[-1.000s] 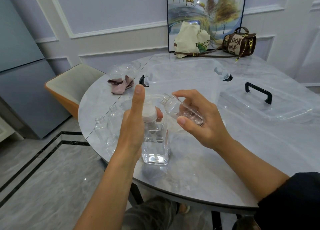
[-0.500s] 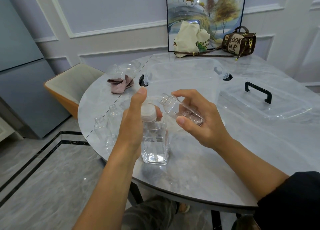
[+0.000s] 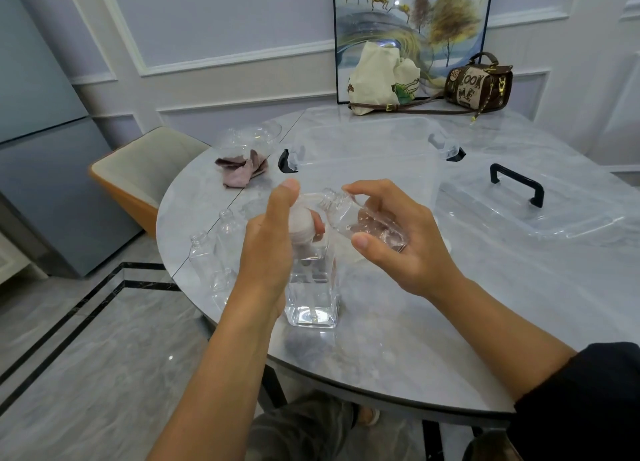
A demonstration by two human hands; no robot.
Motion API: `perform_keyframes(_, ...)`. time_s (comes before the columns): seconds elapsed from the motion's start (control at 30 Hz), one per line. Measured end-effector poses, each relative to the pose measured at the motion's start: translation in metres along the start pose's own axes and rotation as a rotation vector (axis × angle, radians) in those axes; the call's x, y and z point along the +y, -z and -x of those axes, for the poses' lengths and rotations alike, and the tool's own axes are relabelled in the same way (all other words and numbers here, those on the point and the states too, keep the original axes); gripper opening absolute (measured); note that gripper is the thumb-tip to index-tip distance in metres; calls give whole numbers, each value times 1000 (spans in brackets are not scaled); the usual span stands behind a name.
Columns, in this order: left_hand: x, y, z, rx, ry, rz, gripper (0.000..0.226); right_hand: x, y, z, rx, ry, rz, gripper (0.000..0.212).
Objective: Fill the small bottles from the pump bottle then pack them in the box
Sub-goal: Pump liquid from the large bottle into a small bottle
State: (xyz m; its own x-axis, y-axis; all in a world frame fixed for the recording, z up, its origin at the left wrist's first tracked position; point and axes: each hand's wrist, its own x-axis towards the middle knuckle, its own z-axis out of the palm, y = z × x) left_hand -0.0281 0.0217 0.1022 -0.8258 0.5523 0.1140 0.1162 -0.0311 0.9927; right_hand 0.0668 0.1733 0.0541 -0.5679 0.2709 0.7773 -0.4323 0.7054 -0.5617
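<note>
Head view was down on the marble table, and I had both hands busy at its near-left part. The left hand gripped the pump bottle, which stood upright on the table with clear liquid in it: one digit lay over the top of the white pump head and a fingertip curled round the collar beneath it. The right hand was clamped on a small bottle, thumb under and fingers over, holding it off the table and tilted with its open mouth up at the pump spout; I could see clear liquid and bubbles inside. Whether anything was flowing, I couldn't tell. Just left of the pump bottle stood the empty small bottles, uncapped and partly hidden by my left forearm. Beyond the hands sat the clear box with black latches, open, and to its right lay its clear lid with the black handle up. Further left of the box was a crumpled pinkish cloth. At the far edge, against a framed painting, leaned a cream tote bag and a brown handbag. A padded chair sat off the table's left.
</note>
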Motion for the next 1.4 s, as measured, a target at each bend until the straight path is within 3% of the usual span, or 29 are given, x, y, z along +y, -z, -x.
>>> perform_keyframes(0.17, -1, -1, 2, 31, -5, -5, 74, -1, 1, -1, 17, -6, -1, 49)
perform_keyframes(0.8, -5, 1, -2, 8, -20, -13, 74, -1, 1, -1, 14, -3, -5, 45)
perform_keyframes(1.0, -2, 0, -3, 0, 5, -7, 51, 1, 0, 0, -10, 2, 5, 47)
perform_keyframes(1.2, -2, -1, -3, 20, 13, 10, 47, 1, -1, 0, -15, 16, 25, 48)
perform_keyframes(1.4, -7, 1, -5, -10, -12, -13, 70, 0, 2, -1, 12, -3, 14, 47)
